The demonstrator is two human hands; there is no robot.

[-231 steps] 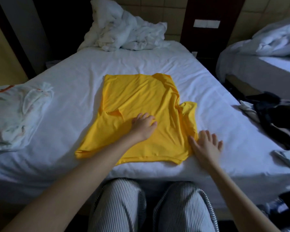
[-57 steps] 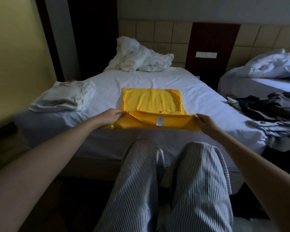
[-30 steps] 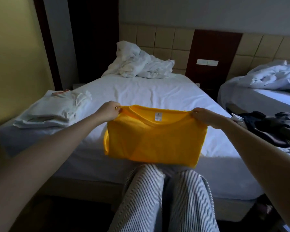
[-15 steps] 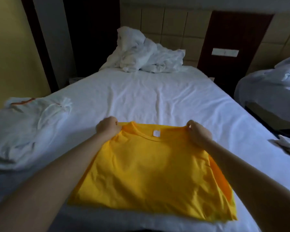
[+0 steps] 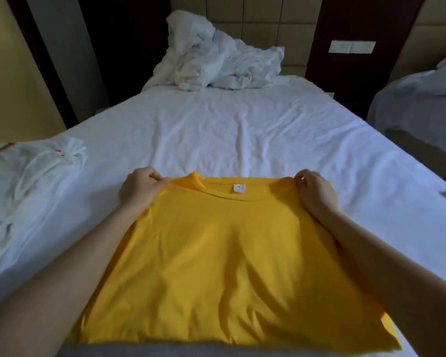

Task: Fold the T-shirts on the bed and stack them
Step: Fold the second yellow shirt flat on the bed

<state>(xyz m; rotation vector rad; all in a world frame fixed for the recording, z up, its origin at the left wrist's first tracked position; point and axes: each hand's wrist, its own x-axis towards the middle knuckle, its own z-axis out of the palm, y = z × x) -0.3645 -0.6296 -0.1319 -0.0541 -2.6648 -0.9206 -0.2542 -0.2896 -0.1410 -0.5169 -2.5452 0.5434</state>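
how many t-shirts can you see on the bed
2: the yellow T-shirt at the near edge, and a white T-shirt at the left edge; more may lie hidden under it.

We see the yellow T-shirt (image 5: 224, 253) folded into a rectangle, lying flat at the near edge of the bed (image 5: 242, 130), with its collar and white neck label on the far side. Pale T-shirts (image 5: 23, 191) with orange trim lie piled at the bed's left edge.

The person's left forearm (image 5: 75, 266) and right forearm (image 5: 386, 253) are both bare, uncovered right to the frame's edge. The left hand (image 5: 139, 190) and right hand (image 5: 316, 193) are bare as well, with slender fingers.
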